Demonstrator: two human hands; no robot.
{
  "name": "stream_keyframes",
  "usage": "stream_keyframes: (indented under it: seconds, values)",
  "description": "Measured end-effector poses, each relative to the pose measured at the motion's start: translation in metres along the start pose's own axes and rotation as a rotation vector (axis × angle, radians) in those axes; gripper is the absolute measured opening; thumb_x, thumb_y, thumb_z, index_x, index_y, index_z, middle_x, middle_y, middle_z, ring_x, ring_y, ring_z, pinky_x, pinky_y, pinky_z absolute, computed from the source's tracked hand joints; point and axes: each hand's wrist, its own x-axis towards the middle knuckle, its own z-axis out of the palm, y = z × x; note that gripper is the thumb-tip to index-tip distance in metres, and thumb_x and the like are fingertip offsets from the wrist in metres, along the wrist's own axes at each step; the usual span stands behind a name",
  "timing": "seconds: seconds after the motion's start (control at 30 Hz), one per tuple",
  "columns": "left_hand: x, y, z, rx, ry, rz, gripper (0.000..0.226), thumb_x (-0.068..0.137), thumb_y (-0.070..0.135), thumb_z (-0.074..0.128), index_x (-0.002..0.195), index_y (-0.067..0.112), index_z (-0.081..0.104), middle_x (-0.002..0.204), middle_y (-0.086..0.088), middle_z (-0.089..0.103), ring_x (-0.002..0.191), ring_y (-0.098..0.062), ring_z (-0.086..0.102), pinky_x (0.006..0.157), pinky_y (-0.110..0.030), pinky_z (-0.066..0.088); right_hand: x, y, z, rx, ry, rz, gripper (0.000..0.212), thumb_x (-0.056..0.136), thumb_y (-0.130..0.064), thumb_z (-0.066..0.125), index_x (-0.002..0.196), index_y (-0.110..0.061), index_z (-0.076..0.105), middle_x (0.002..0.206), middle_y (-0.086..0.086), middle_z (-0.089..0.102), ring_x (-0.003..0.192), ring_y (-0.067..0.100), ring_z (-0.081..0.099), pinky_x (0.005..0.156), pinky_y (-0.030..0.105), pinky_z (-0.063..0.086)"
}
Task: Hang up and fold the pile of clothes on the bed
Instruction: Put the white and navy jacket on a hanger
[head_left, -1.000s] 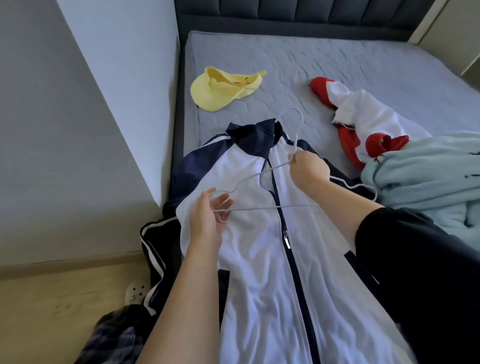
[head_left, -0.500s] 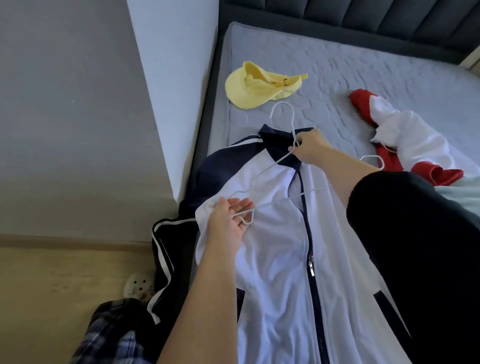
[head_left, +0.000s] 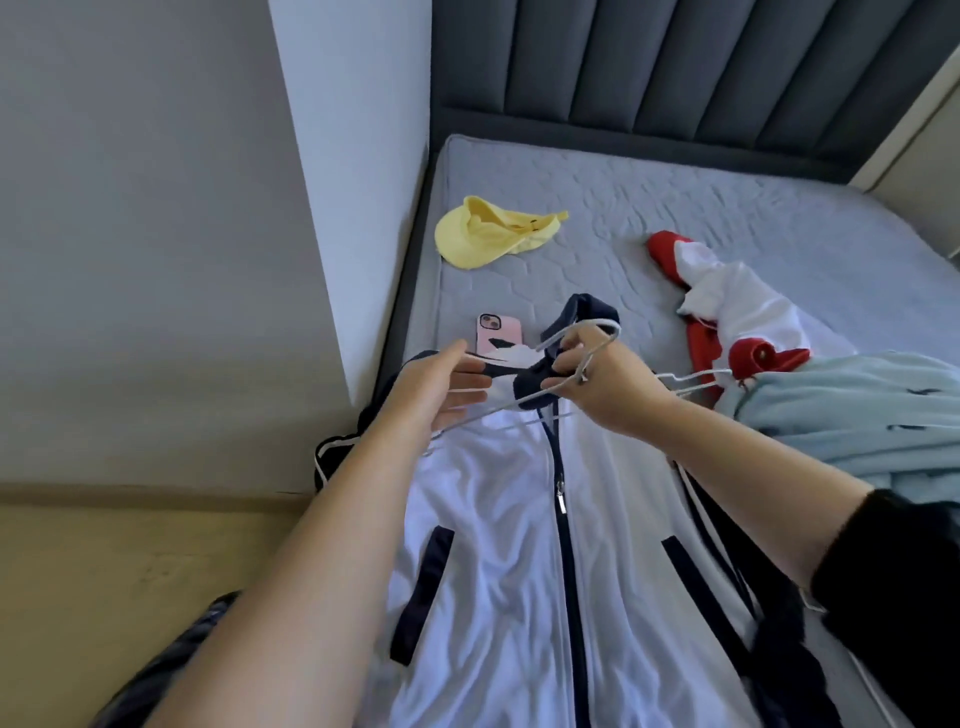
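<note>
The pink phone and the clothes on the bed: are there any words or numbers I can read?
No text is readable anywhere.
The pink phone: a dark mark, too blurred to read.
The light blue garment: small dark marks, too small to tell.
The yellow cap: none seen.

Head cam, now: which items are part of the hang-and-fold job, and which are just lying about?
Job: white and navy zip-up jacket; white wire hanger, gripped by the right hand; red and white crumpled garment; light blue crumpled garment.
Lying about: pink-cased phone; yellow fabric cap, both on the grey quilted mattress.
</note>
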Motion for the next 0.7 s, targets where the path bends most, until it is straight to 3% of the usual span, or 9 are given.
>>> stream_keyframes:
  seconds: [0.07, 0.13, 0.27, 0.4, 0.53, 0.6, 0.7]
  values:
    - [-0.019, 0.019, 0.003, 0.167, -0.146, -0.063, 0.051, 0.092, 0.057, 0.047, 0.083, 0.011, 0.068, 0.072, -0.004, 0.073, 0.064, -0.017, 0.070, 0.062, -0.026, 0.054, -0.032, -0.020, 0.000, 0.000, -0.033, -0.067, 0.034, 0.085, -0.027, 0.069, 0.059, -0.025, 0.048, 0.092, 0.000, 0.054, 0.076, 0.015, 0.055, 0.069, 0.032, 0.043]
    - [-0.040, 0.032, 0.009, 0.407, -0.190, -0.098, 0.060, 0.088, 0.065, 0.048, 0.084, 0.008, 0.067, 0.068, -0.005, 0.072, 0.059, -0.018, 0.068, 0.055, -0.024, 0.053, -0.056, -0.038, 0.001, -0.002, -0.069, -0.138, 0.035, 0.084, -0.022, 0.069, 0.053, -0.021, 0.052, 0.089, 0.002, 0.052, 0.071, 0.004, 0.049, 0.065, 0.027, 0.041]
    - [-0.069, 0.032, 0.022, 0.722, -0.262, -0.189, 0.051, 0.089, 0.058, 0.052, 0.078, 0.010, 0.064, 0.069, -0.003, 0.064, 0.057, -0.015, 0.061, 0.057, -0.022, 0.051, -0.089, -0.062, 0.001, 0.049, -0.100, -0.204, 0.018, 0.081, -0.017, 0.072, 0.069, -0.006, 0.067, 0.085, -0.011, 0.049, 0.080, 0.013, 0.051, 0.072, 0.027, 0.041]
    - [-0.091, 0.029, 0.033, 0.693, -0.305, -0.218, 0.030, 0.090, 0.034, 0.055, 0.069, 0.014, 0.058, 0.060, 0.002, 0.050, 0.049, -0.009, 0.046, 0.055, -0.018, 0.040, -0.117, -0.072, -0.005, 0.093, -0.065, -0.214, 0.014, 0.081, -0.014, 0.074, 0.082, 0.000, 0.069, 0.088, -0.009, 0.054, 0.081, 0.011, 0.049, 0.072, 0.018, 0.037]
    - [-0.108, 0.026, 0.045, 0.662, -0.368, -0.224, 0.027, 0.093, 0.023, 0.051, 0.068, 0.013, 0.054, 0.064, -0.001, 0.050, 0.043, -0.008, 0.047, 0.046, -0.017, 0.040, -0.142, -0.075, -0.017, 0.081, -0.054, -0.223, 0.014, 0.084, -0.014, 0.070, 0.077, -0.002, 0.070, 0.072, -0.010, 0.049, 0.072, 0.013, 0.047, 0.062, 0.016, 0.033]
    - [-0.114, 0.025, 0.051, 0.720, -0.399, -0.247, 0.020, 0.087, 0.015, 0.054, 0.068, 0.012, 0.052, 0.061, 0.000, 0.048, 0.036, -0.006, 0.044, 0.040, -0.015, 0.037, -0.153, -0.076, -0.022, 0.070, -0.046, -0.224, 0.015, 0.086, -0.012, 0.067, 0.076, -0.002, 0.069, 0.070, -0.004, 0.050, 0.070, 0.018, 0.046, 0.061, 0.021, 0.034]
    - [-0.119, 0.027, 0.058, 0.886, -0.462, -0.280, 0.007, 0.081, 0.014, 0.058, 0.076, 0.014, 0.054, 0.061, 0.002, 0.053, 0.039, -0.006, 0.048, 0.043, -0.015, 0.039, -0.165, -0.074, -0.026, 0.041, -0.073, -0.197, 0.019, 0.088, -0.014, 0.064, 0.073, -0.003, 0.067, 0.067, 0.007, 0.054, 0.067, 0.025, 0.045, 0.063, 0.033, 0.037]
